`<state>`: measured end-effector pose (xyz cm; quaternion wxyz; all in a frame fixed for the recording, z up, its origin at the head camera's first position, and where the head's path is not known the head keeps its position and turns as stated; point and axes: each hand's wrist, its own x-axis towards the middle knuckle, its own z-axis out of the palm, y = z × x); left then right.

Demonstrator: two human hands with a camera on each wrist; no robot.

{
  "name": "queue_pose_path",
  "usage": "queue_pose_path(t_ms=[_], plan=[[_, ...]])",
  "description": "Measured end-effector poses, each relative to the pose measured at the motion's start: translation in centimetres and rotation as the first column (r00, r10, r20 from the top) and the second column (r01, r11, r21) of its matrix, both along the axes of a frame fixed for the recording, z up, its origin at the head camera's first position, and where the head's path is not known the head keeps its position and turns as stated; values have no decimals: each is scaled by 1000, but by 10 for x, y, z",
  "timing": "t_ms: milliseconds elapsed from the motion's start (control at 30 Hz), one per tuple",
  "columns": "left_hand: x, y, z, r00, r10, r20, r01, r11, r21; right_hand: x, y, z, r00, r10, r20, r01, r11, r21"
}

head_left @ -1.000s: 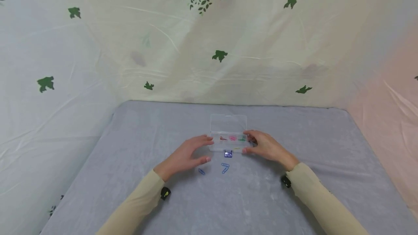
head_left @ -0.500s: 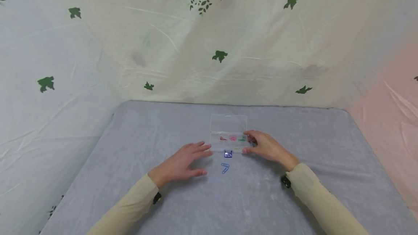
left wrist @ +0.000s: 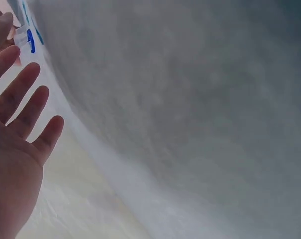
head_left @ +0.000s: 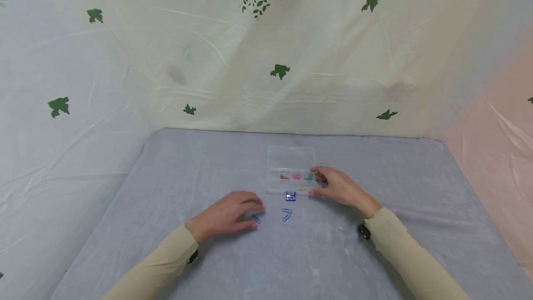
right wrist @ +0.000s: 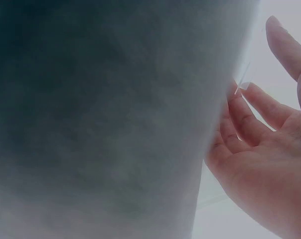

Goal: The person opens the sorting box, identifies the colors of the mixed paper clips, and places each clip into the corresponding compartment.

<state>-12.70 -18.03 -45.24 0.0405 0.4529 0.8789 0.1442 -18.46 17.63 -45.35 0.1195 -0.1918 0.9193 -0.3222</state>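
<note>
A clear plastic compartment case lies with its clear lid folded back. Small red pieces, pink pieces and green pieces sit in its compartments, with a thin yellow piece nearer the front. My right hand grips the case's right end, thumb at the front edge and fingers at the back. At the front edge is a small dark blue clip-like piece. My left hand hovers low with fingers apart, holding nothing, beside a blue paper clip.
Two more blue paper clips lie on the grey cloth-covered table in front of the case. Pale patterned fabric hangs behind the table and along both sides.
My left hand has drawn back from the case's left side toward me, down beside the single blue paper clip. My right hand and the case have stayed put.
</note>
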Motion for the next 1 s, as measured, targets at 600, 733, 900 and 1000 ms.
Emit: queue_pose_path(t_ms=[600,733,900,1000], plan=[[1,5,-2,999,-23,-28,22,999,-42,0,0,1,1000,7,-3,-7,1000,5],[2,7,-2,1000,-18,-15,18,999,-43,-1,1,1,1000,6,2,-6,1000,3],[2,7,-4,999,-26,-24,25,999,-37,-1,1,1,1000,6,2,-6,1000,3],[2,6,-5,999,-27,-30,26,999,-28,-1,1,0,1000,6,1,-6,1000,5]])
